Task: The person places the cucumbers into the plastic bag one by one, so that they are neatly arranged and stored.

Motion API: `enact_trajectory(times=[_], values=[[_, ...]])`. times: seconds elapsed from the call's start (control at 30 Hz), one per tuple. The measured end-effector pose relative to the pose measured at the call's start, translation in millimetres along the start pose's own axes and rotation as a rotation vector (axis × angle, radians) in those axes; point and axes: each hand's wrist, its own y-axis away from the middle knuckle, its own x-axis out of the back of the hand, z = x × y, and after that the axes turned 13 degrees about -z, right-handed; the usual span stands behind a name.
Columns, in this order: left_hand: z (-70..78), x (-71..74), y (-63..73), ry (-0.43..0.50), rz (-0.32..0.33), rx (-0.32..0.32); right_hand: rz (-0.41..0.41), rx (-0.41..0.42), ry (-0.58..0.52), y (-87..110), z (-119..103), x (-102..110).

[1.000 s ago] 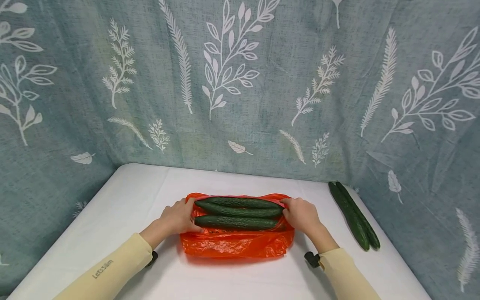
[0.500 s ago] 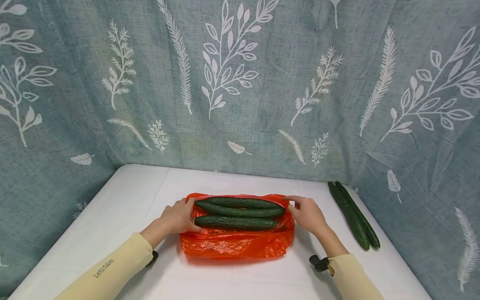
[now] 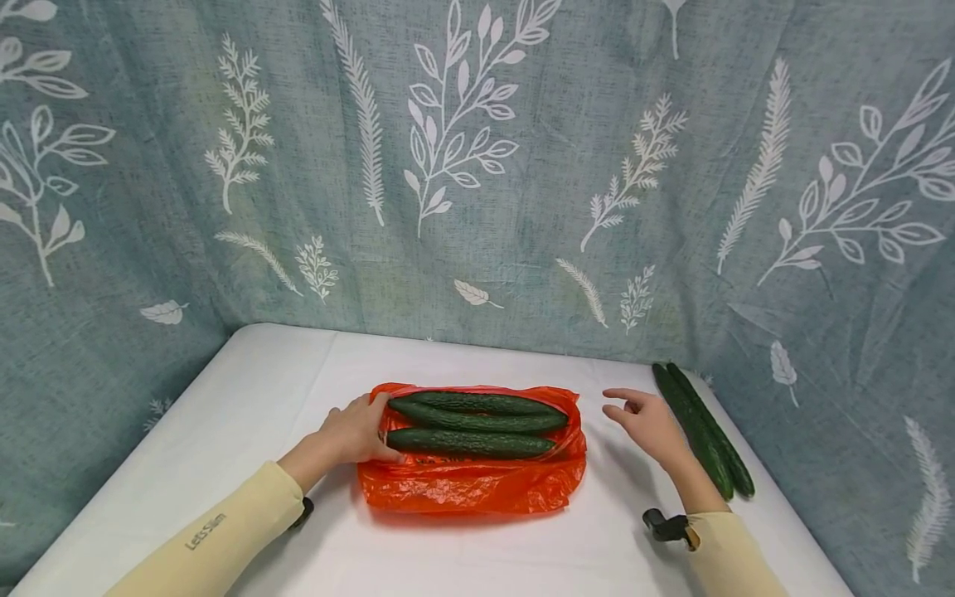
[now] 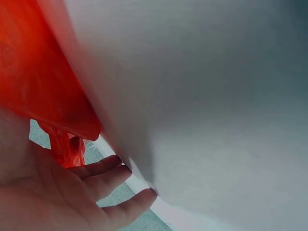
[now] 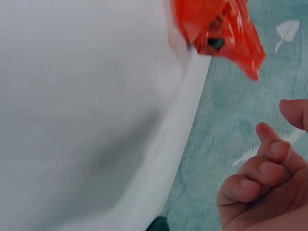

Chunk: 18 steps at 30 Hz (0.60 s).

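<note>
Three dark green cucumbers lie side by side in the mouth of a red plastic bag, which rests on the table. At the bag's left end my left hand holds its rim, thumb at the front and index finger at the back. The left wrist view shows other fingers of that left hand stretched toward the white tabletop beside the bag. My right hand hovers between the bag and two more cucumbers; nothing is in its loosely bent fingers.
A white-covered table carries everything. The two loose cucumbers lie along its right edge. A blue-green curtain with white leaf prints hangs behind and at both sides. Each wrist wears a small black camera mount.
My right hand has let go of the bag's right end and moved right, toward the two loose cucumbers. My left hand has stayed on the bag.
</note>
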Motion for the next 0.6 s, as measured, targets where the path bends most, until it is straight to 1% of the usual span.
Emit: enact_trajectory(times=[0.13, 0.37, 0.5, 0.6], values=[[-0.8, -0.7, -0.5, 0.001, -0.003, 0.001, 0.005, -0.048, -0.065, 3.3, 11, 9], [-1.3, -1.4, -0.3, -0.013, 0.002, -0.006, 0.016, -0.176, -0.098, 7.8, 33, 24], [-1.5, -0.6, -0.3, -0.031, -0.004, -0.001, 0.014, -0.23, -0.15, 10.6, 41, 31], [-1.4, 0.8, 0.7, -0.035, -0.006, 0.006, 0.019, -0.254, -0.177, 12.3, 45, 37]])
